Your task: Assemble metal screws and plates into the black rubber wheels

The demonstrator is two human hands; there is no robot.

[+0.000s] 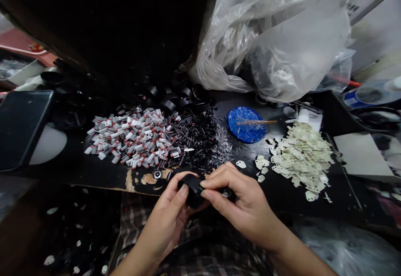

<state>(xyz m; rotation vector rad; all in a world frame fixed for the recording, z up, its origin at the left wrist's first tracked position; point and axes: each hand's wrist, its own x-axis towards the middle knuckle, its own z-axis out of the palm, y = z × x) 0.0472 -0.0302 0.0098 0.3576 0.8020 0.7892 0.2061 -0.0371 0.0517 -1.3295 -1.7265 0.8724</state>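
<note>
Both of my hands hold one small black ring-shaped part (192, 188) over the near edge of the dark table (78, 169). My left hand (171, 213) grips it from below and the left, thumb pressed on its side. My right hand (239, 200) pinches it from the right with curled fingers. Just beyond lie a pile of small grey-and-white pieces with red ends (131, 140), a heap of black springs (192, 140) and a pile of flat cream-coloured tabs (300, 157).
A blue lid (246, 124) with a wooden stick across it lies behind the springs. Black rings (175, 96) are heaped at the back. A big clear plastic bag (275, 37) fills the back right. A dark tray (21, 127) stands at the left. Cream tabs litter the floor.
</note>
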